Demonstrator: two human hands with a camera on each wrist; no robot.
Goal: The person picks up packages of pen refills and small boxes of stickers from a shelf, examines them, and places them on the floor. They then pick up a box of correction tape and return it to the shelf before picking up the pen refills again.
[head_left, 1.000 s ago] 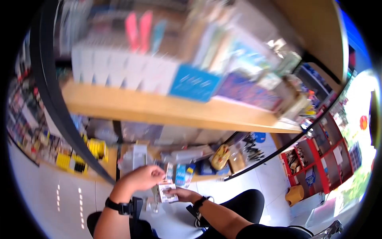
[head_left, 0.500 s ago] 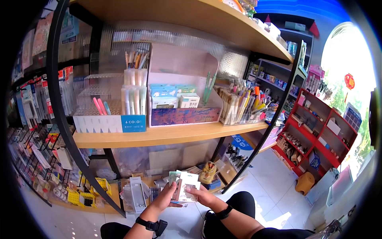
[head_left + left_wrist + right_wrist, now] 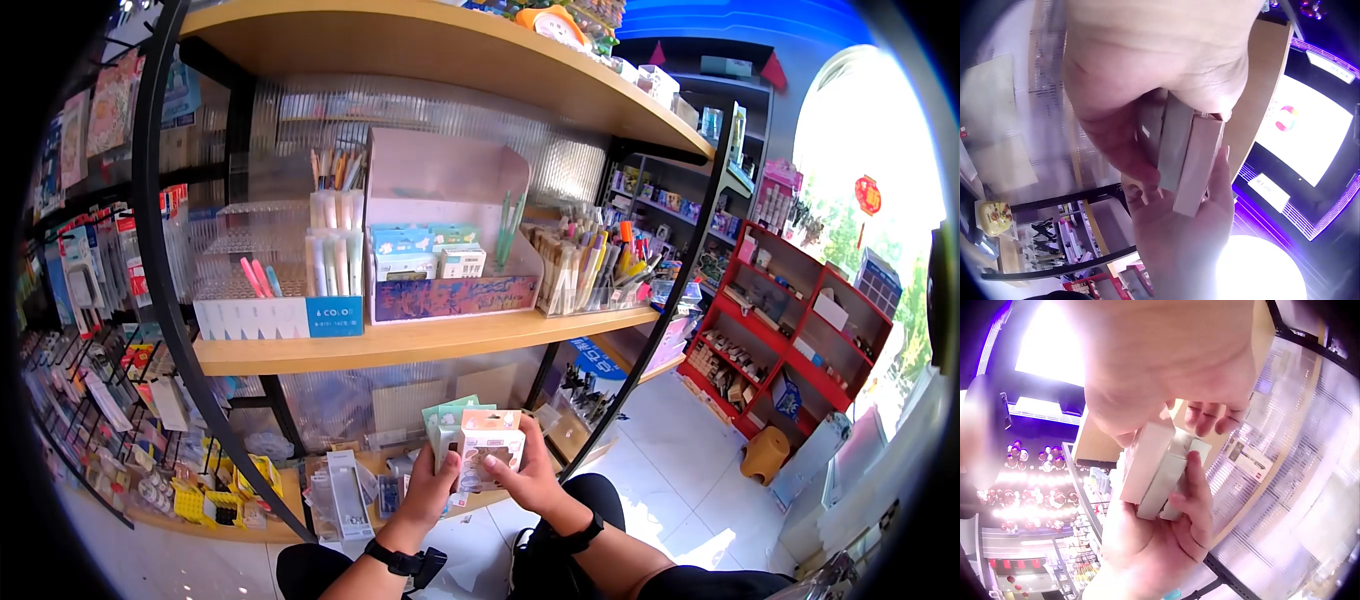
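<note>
Low in front of the shelf, both hands hold several small flat cartons together. A peach carton [image 3: 493, 422] with a hang tab faces me, and pale green cartons [image 3: 446, 411] stand behind it, fanned to the left. My right hand [image 3: 532, 476] grips the right side, thumb across the peach carton's front. My left hand [image 3: 430, 490] holds the left side with its thumb near the edge. In the left wrist view the pink carton edge [image 3: 1199, 167] lies beside a grey-green one [image 3: 1175, 142]. The right wrist view shows left fingers [image 3: 1196, 478] curled round the stack.
Above the hands runs a wooden shelf [image 3: 430, 345] with a pink display box [image 3: 455, 300], pen holders [image 3: 335, 245] and markers [image 3: 600, 265]. Black posts [image 3: 190, 330] flank it. On the lower shelf lie a white tray [image 3: 347, 492] and yellow baskets [image 3: 205, 503]. A red bookcase [image 3: 790, 330] stands right.
A second ago the left hand was raised apart from the carton in the right hand. Now both hands grip the stack, and the peach carton faces front. The head view has shifted and sharpened.
</note>
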